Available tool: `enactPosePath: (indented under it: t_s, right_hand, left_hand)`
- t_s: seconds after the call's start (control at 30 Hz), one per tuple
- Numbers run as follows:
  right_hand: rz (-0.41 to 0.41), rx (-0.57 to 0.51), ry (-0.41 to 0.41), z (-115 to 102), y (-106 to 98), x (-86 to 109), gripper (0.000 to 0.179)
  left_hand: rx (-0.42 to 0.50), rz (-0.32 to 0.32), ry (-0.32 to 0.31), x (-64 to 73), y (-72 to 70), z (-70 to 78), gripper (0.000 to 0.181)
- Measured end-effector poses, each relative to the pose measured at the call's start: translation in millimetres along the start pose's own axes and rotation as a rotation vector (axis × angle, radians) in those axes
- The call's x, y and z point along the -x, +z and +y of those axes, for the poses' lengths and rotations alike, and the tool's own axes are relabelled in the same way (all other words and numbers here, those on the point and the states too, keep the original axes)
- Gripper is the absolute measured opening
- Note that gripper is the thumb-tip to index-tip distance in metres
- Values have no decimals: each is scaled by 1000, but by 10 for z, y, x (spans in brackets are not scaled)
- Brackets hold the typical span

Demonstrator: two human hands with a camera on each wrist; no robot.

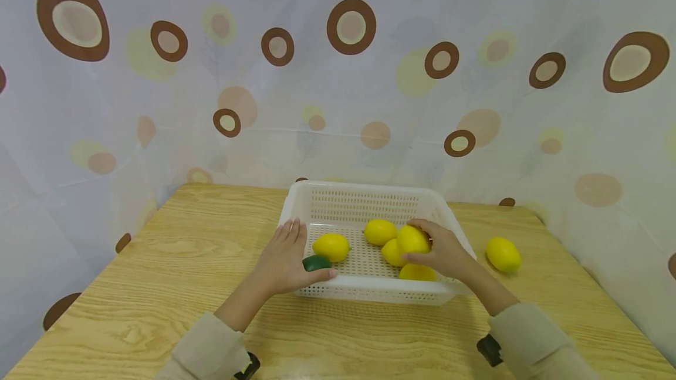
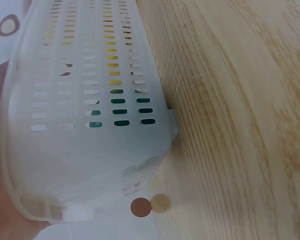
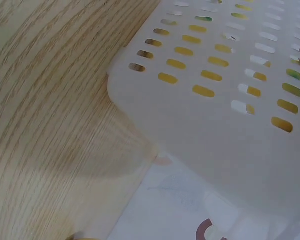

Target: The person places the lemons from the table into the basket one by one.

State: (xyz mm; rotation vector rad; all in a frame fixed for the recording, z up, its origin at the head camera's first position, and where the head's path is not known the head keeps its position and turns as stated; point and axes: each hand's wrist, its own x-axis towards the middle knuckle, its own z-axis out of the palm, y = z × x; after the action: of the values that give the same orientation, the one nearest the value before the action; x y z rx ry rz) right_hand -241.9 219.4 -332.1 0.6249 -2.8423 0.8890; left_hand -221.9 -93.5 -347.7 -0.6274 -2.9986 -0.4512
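Observation:
A white perforated plastic basket point(image 1: 364, 286) sits on the table with several lemons in it. My right hand point(image 1: 442, 251) grips one lemon point(image 1: 413, 240) above the others, thumb and fingers around its sides. Beneath and beside it lie a lemon point(image 1: 393, 253), another by the front wall point(image 1: 418, 272) and one farther back point(image 1: 380, 231). At the basket's left front corner my left hand point(image 1: 285, 258) rests on the rim, fingers straight and thumb stretched along the front edge. Close to that thumb are a dark green rounded fruit point(image 1: 316, 263), partly covered, and a lemon point(image 1: 331, 247).
Outside the basket, a single lemon point(image 1: 503, 255) lies on the wooden table point(image 1: 211, 239) to the right. A patterned curtain point(image 1: 296, 92) hangs behind the table and along its sides. In the left wrist view, the slotted basket wall point(image 2: 90, 145) stands close to the camera.

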Motion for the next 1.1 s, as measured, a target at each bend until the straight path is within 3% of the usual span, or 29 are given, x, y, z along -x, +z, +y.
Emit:
enactPosePath:
  t_s: [0.3, 0.87, 1.1]
  right_hand:
    - [-150, 8, -20, -30, 56, -77, 67]
    - [-305, 30, -100, -68, 71, -153, 62]
    - [-375, 8, -95, -116, 93, -168, 58]
  left_hand:
    - [1, -3, -4, 7, 0, 1, 106]
    - [12, 16, 4, -16, 35, -31, 109]
    - [-2, 1, -2, -1, 7, -7, 106]
